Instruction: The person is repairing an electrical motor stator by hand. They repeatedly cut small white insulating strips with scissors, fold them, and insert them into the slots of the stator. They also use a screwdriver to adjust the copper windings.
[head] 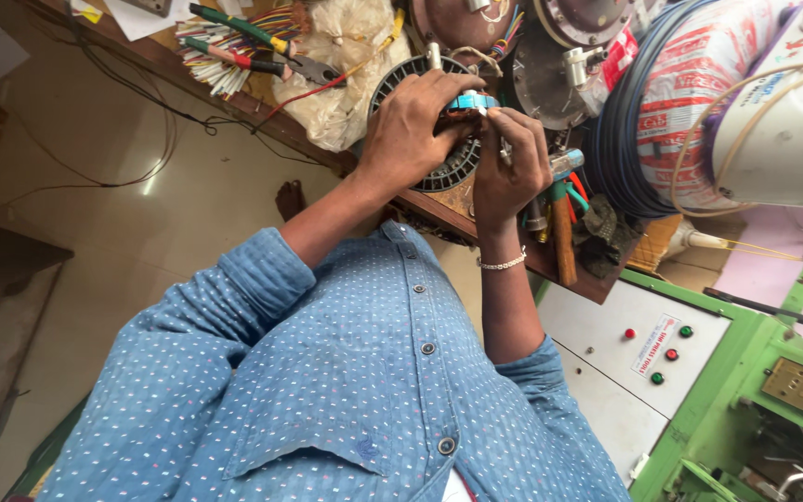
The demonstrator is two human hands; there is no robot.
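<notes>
We see one blue dotted shirt [346, 390] filling the lower frame, sleeves rolled. Right of the grip sits one big white spool wrapped in red-printed plastic [699, 102], and below that one green machine [745, 409] with a white panel carrying four small round buttons, two red, two green. Under the grip runs one wooden bench edge [597, 284].

At the grip itself: one round ribbed motor stator [453, 167], dark, standing on edge on the bench. Our left hand [411, 130] wraps over its top rim, fingers curled shut on it. Our right hand [508, 167] is just beside, touching the same rim, fingers pinched together on one thin metal tool [506, 153]; what the tip does, we cannot tell. One small light-blue strip [471, 101] sits between both hands at the rim.

Left of the grip: one crumpled clear plastic bag [341, 84], two pliers-type tools with green and red handles [253, 46], one bundle of coloured sleeves beneath them. Below the right hand, one wooden-handled hammer [564, 232]. One silver bracelet [502, 264] on the right wrist.
</notes>
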